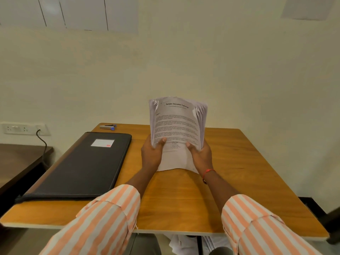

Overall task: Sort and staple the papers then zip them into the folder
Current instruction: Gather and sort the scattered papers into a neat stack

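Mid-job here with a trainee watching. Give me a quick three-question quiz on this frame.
1. True or false: the stapler lies on top of the folder.
2. Who holds the paper stack? A) the left hand alone, B) the right hand alone, C) both hands.
3. Fill in: the heading on the stack reads "Sample Education ____".

Key: 1 false, it lies on the table beyond the folder. 2 C. 3 Transcript.

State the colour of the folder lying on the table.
The folder is black, clearest in the head view.
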